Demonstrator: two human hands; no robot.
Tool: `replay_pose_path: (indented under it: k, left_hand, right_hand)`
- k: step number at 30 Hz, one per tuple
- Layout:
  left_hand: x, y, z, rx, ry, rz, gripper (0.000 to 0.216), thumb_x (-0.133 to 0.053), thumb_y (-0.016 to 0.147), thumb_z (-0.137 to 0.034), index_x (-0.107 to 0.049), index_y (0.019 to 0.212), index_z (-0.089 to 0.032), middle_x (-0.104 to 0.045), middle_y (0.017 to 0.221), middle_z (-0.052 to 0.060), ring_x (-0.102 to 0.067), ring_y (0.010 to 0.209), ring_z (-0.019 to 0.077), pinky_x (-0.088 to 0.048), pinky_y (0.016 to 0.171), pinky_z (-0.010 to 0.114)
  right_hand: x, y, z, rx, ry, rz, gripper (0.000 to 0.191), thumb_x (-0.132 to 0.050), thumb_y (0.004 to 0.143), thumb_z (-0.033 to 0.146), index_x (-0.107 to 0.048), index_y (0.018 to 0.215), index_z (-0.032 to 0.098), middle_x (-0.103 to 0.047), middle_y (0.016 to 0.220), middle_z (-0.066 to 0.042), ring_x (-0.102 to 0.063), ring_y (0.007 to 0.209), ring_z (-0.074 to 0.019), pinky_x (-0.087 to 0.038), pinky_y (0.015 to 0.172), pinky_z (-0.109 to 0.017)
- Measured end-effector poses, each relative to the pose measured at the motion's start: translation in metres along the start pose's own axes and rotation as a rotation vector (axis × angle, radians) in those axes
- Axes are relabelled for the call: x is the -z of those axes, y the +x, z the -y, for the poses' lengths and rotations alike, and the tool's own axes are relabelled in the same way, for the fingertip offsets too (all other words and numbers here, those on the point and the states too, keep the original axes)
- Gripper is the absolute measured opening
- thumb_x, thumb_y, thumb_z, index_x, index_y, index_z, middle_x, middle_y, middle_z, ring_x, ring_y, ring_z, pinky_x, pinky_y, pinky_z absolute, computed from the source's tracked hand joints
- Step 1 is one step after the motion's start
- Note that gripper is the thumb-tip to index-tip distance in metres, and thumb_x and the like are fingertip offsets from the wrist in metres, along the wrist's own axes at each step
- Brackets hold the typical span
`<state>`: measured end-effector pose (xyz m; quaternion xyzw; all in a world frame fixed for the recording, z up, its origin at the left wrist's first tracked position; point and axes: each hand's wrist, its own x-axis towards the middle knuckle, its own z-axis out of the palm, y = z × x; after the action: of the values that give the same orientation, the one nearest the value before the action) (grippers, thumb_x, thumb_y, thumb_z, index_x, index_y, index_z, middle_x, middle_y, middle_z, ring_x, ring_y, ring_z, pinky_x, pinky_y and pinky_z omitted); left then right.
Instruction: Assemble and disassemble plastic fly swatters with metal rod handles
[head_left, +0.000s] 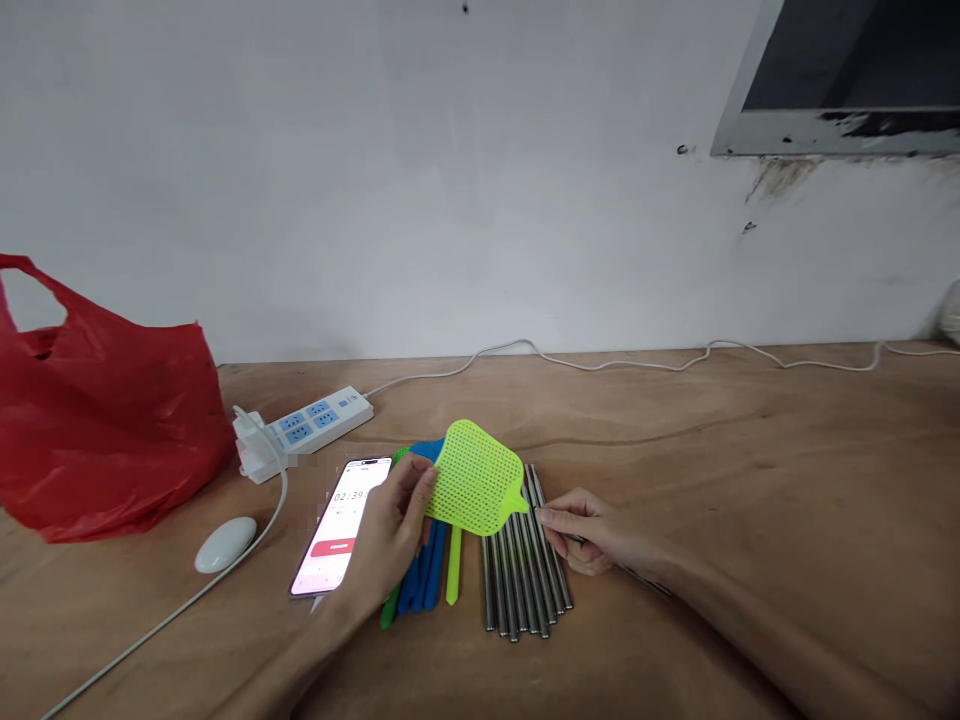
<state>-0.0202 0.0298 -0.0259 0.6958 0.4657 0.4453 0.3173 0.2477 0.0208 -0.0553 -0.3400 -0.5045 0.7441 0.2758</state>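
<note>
We are taking our clock from the yellow-green mesh paddle [476, 480], noon toward the wall, paddle sitting mid-view above the worktop [735, 450]. Left hand [394, 520], at 8 o'clock, is pinching the paddle by its near-left edge, thumb on top; we are judging that this edge grip is leaving the narrow neck free, since the neck is pointing toward 4 o'clock. There the right hand [589, 530] is pinching a single metal rod [645, 581], its rear end trailing out lower right, probably for steering the front end. Fingers are hiding that front end, so we are not telling whether rod and neck are touching. At 5 o'clock the loose metal rods [525, 595] are lying side by side, ends roughly level, likely making single ones easy to lift. At 7 o'clock the blue handles [431, 580] are bunching together, partly covered by paddle and left hand, apparently being grouped apart from the metal. Between 8 and 9 the phone [330, 530] is lying face up, perhaps so its running digits are staying readable.
</note>
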Motion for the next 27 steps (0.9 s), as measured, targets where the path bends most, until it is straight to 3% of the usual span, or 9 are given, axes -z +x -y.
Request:
replay_pose_path:
  k: [4, 6, 8, 11, 13, 15, 17, 20, 27]
  left_hand:
    - [0.009, 0.008, 0.003, 0.123, -0.112, -0.104, 0.035, -0.051, 0.094, -0.055, -0.053, 0.092, -0.02, -0.045, 0.055, -0.009, -0.039, 0.035, 0.0081, -0.027, 0.032, 0.017]
    - [0.009, 0.01, 0.005, 0.142, -0.126, -0.057, 0.036, -0.053, 0.092, -0.056, -0.055, 0.092, -0.02, -0.046, 0.056, -0.009, -0.038, 0.035, 0.0074, -0.026, 0.032, 0.017]
    - [0.005, 0.008, 0.006, 0.147, -0.121, 0.015, 0.036, -0.055, 0.092, -0.055, -0.057, 0.089, -0.019, -0.043, 0.055, -0.009, -0.037, 0.036, 0.007, -0.027, 0.032, 0.017]
    - [-0.003, 0.004, 0.007, 0.142, -0.123, 0.106, 0.038, -0.054, 0.092, -0.055, -0.057, 0.082, -0.019, -0.04, 0.053, -0.009, -0.035, 0.036, 0.0069, -0.027, 0.033, 0.017]
    - [-0.005, 0.002, 0.006, 0.142, -0.124, 0.157, 0.039, -0.053, 0.093, -0.055, -0.057, 0.082, -0.019, -0.04, 0.054, -0.009, -0.035, 0.037, 0.0069, -0.027, 0.033, 0.017]
    - [-0.005, 0.001, 0.005, 0.145, -0.123, 0.185, 0.038, -0.052, 0.094, -0.055, -0.057, 0.083, -0.019, -0.04, 0.055, -0.009, -0.035, 0.037, 0.0069, -0.027, 0.033, 0.017]
    - [-0.004, 0.002, 0.004, 0.146, -0.124, 0.19, 0.038, -0.052, 0.094, -0.055, -0.057, 0.084, -0.019, -0.04, 0.055, -0.009, -0.035, 0.037, 0.0067, -0.027, 0.034, 0.017]
    - [-0.003, 0.002, 0.004, 0.144, -0.13, 0.192, 0.037, -0.052, 0.095, -0.053, -0.059, 0.084, -0.019, -0.04, 0.055, -0.008, -0.035, 0.037, 0.0067, -0.027, 0.034, 0.017]
    - [-0.006, 0.0, 0.006, 0.101, -0.108, 0.235, 0.034, -0.051, 0.096, -0.05, -0.061, 0.086, -0.019, -0.048, 0.061, -0.006, -0.039, 0.041, 0.0074, -0.029, 0.035, 0.018]
  right_hand:
    - [0.005, 0.0, 0.005, 0.093, 0.123, -0.069, 0.044, -0.067, 0.085, 0.055, -0.053, 0.064, 0.019, -0.025, 0.037, 0.015, -0.012, 0.031, -0.0026, -0.01, 0.033, -0.019]
    - [0.006, -0.002, 0.01, 0.152, 0.188, -0.118, 0.036, -0.065, 0.087, 0.052, -0.058, 0.075, 0.018, -0.04, 0.045, 0.012, -0.011, 0.033, -0.0013, -0.01, 0.035, -0.019]
    - [0.003, -0.004, 0.015, 0.187, 0.24, -0.152, 0.028, -0.066, 0.088, 0.047, -0.063, 0.089, 0.019, -0.06, 0.067, 0.006, -0.012, 0.036, 0.0007, -0.01, 0.037, -0.018]
    - [-0.003, -0.008, 0.018, 0.186, 0.267, -0.15, 0.023, -0.066, 0.089, 0.04, -0.068, 0.1, 0.019, -0.069, 0.095, -0.003, -0.013, 0.039, 0.0021, -0.01, 0.039, -0.02]
    - [-0.007, -0.009, 0.018, 0.163, 0.233, -0.12, 0.023, -0.066, 0.089, 0.037, -0.071, 0.101, 0.017, -0.069, 0.092, -0.006, -0.015, 0.04, 0.0011, -0.01, 0.04, -0.021]
    - [-0.008, -0.009, 0.015, 0.164, 0.189, -0.129, 0.025, -0.069, 0.087, 0.036, -0.073, 0.099, 0.015, -0.064, 0.073, -0.002, -0.015, 0.04, -0.0008, -0.012, 0.039, -0.022]
    - [-0.008, -0.007, 0.012, 0.188, 0.169, -0.192, 0.027, -0.071, 0.085, 0.037, -0.074, 0.1, 0.014, -0.048, 0.052, 0.006, -0.016, 0.039, -0.0028, -0.013, 0.039, -0.022]
    - [-0.005, -0.005, 0.007, 0.207, 0.165, -0.266, 0.03, -0.074, 0.082, 0.038, -0.074, 0.1, 0.014, -0.032, 0.044, 0.012, -0.016, 0.038, -0.0038, -0.014, 0.039, -0.021]
    - [-0.007, -0.001, -0.001, 0.14, 0.196, -0.178, 0.026, -0.079, 0.078, 0.037, -0.075, 0.077, 0.012, -0.057, 0.055, 0.003, -0.017, 0.036, -0.0004, -0.013, 0.036, -0.022]
